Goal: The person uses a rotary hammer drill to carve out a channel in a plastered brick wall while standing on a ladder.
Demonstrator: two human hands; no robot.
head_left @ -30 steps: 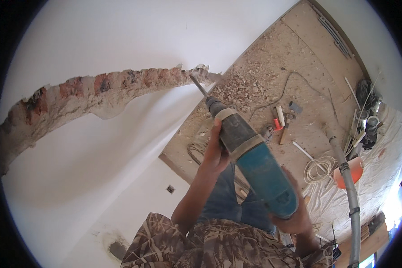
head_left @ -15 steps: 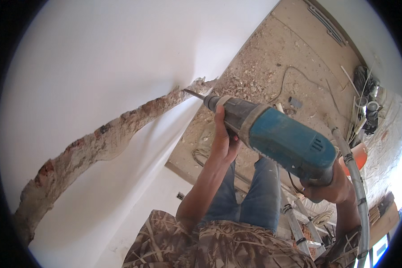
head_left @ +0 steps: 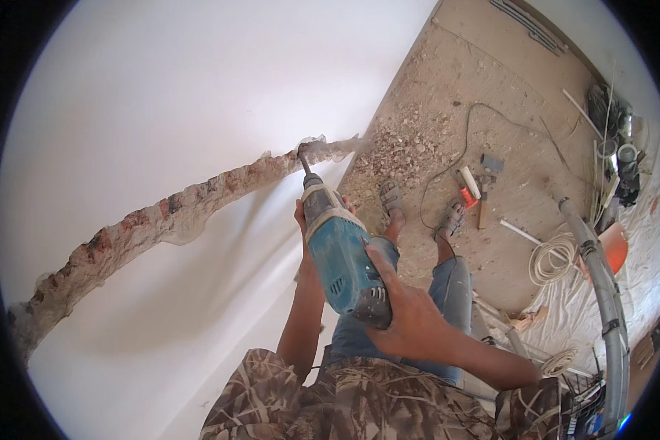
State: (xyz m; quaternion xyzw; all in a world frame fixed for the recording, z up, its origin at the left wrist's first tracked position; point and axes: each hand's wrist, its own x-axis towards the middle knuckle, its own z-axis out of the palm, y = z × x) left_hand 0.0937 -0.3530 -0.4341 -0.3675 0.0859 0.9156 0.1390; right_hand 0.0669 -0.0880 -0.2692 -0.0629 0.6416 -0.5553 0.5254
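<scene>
A blue and grey rotary hammer (head_left: 339, 253) is held in both my hands, pointing away from me toward the white wall (head_left: 161, 95). Its chisel bit (head_left: 306, 164) reaches into the far part of a rough channel (head_left: 170, 211) cut through the plaster, where reddish brick shows. My left hand (head_left: 301, 220) wraps round the grey front of the tool, most of its palm hidden behind the body. At the rear, my right hand (head_left: 411, 312) is closed round the handle, with one finger or thumb lying along the blue housing.
Rubble (head_left: 411, 139) covers the floor by the wall's foot. A dark cable (head_left: 468, 132) crosses it. Near my sandalled feet (head_left: 391, 195) lie a hammer (head_left: 483, 202) and a grey pipe piece (head_left: 491, 162). On the right are coiled hose (head_left: 551, 260), a grey tube (head_left: 592, 264) and plastic sheeting (head_left: 649, 213).
The rotary hammer has swung left and now points more directly away from me, its bit in the channel. My right hand has come inward with it. More of the floor and my feet show.
</scene>
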